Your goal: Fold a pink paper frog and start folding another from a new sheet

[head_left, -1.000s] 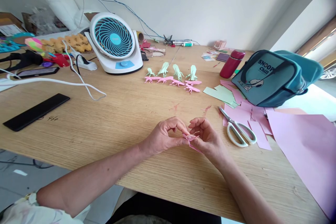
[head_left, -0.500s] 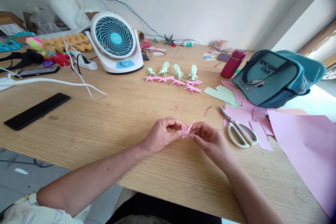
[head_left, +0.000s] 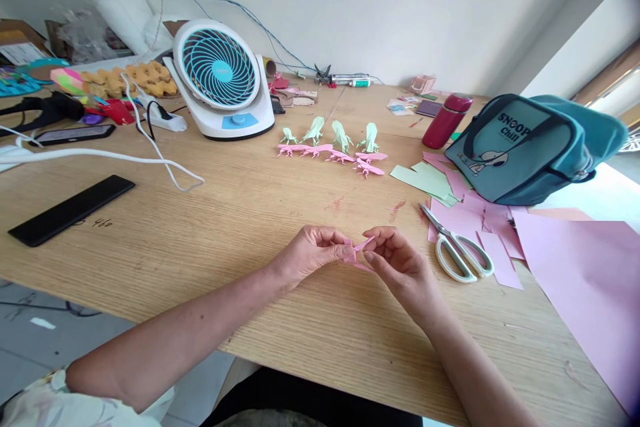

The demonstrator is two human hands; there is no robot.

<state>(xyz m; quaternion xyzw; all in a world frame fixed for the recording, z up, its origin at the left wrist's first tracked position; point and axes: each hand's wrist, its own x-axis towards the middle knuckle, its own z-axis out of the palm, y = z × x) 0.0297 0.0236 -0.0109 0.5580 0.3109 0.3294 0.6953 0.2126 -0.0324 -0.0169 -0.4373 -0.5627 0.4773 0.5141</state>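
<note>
Writing: teal fabric bag [head_left: 530, 147], far right, is showing "SNOOP" and "Chill".
Paper: small pink folded paper piece [head_left: 356, 250] is hovering just above the wooden counter [head_left: 225, 213], near edge.
Left hand [head_left: 310, 257]: pinching its left end.
Right hand [head_left: 400, 263]: pinching its right tip.

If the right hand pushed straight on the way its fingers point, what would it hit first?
The right hand points left and away, at the pink folded paper it pinches; just behind that sits the left hand, probably met next.

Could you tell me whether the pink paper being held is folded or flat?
Folded: the pink paper is a small shape with a narrow flap, pinched by left hand and right hand.
</note>
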